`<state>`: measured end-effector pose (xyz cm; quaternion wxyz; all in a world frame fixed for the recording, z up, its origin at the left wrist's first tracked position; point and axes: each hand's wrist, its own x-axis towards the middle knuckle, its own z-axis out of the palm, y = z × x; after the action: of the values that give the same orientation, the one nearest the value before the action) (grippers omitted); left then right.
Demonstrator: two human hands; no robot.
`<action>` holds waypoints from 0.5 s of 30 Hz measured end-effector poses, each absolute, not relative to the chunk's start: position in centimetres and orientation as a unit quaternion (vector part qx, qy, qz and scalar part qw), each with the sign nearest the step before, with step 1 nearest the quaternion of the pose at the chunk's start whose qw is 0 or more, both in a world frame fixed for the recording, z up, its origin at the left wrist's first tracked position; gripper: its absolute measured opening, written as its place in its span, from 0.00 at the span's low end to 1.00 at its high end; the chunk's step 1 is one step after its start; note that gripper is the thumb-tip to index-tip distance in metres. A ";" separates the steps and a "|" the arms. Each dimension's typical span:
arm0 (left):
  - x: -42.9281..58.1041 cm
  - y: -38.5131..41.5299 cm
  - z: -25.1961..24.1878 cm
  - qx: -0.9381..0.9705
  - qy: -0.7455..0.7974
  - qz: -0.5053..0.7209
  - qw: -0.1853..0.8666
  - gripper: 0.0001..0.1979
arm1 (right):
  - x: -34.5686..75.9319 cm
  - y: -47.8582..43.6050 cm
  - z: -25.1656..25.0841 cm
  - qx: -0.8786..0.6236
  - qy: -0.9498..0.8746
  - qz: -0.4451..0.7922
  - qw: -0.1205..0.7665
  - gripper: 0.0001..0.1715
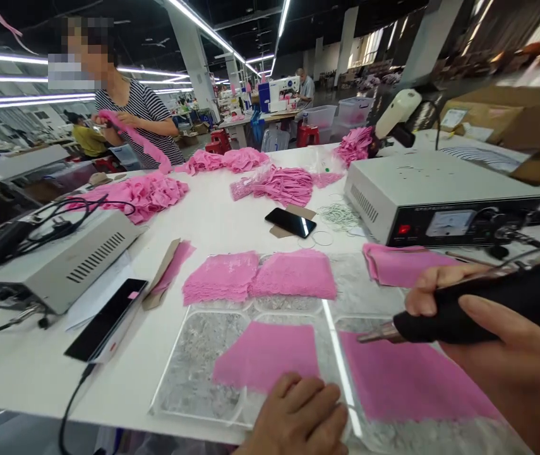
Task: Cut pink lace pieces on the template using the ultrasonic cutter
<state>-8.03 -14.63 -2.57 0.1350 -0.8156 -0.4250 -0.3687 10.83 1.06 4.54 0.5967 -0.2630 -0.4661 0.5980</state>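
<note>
My right hand [497, 341] is wrapped round a black pen-shaped tool [482, 306] whose metal tip points left over a pink cloth piece [407, 382] on a clear scratched plate [194, 366]. My left hand [300, 414] lies at the plate's near edge with its fingers curled, just below a second pink cloth piece [267, 354]. Two stacks of pink lace pieces [260, 275] lie at the plate's far side.
A white control box [435, 199] with a dial stands at the right, another box [56, 259] with cables at the left. A black phone [291, 222] and piles of pink cloth [141, 193] lie on the table. A person in a striped top handles cloth at the far side.
</note>
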 end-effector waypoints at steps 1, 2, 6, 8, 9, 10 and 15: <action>-7.8 -14.3 -2.7 -0.821 -0.427 -0.359 0.126 0.10 | 11.1 1.3 4.8 -0.255 -0.466 0.599 0.598 0.09; -7.6 -14.1 -2.9 -0.826 -0.430 -0.345 0.114 0.10 | 11.2 1.5 4.9 -0.248 -0.466 0.602 0.599 0.09; -6.9 -13.2 -3.2 -0.845 -0.449 -0.281 0.072 0.17 | 10.9 1.3 4.3 -0.236 -0.462 0.616 0.593 0.09; -6.7 -12.9 -3.1 -0.849 -0.446 -0.274 0.071 0.19 | 10.6 1.0 3.6 -0.219 -0.464 0.622 0.591 0.08; -6.6 -12.8 -2.9 -0.851 -0.441 -0.273 0.075 0.19 | 10.5 1.0 3.3 -0.209 -0.467 0.623 0.592 0.08; -6.6 -12.7 -2.8 -0.854 -0.436 -0.272 0.079 0.19 | 10.3 0.9 3.0 -0.201 -0.470 0.621 0.594 0.08; -6.6 -12.5 -1.9 -0.861 -0.418 -0.272 0.098 0.19 | 10.0 1.1 2.3 -0.189 -0.470 0.619 0.600 0.08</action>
<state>-6.58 -12.48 -1.93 0.0982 -0.8611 -0.4180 -0.2722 9.98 1.09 2.29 0.6005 -0.1888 -0.4699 0.6189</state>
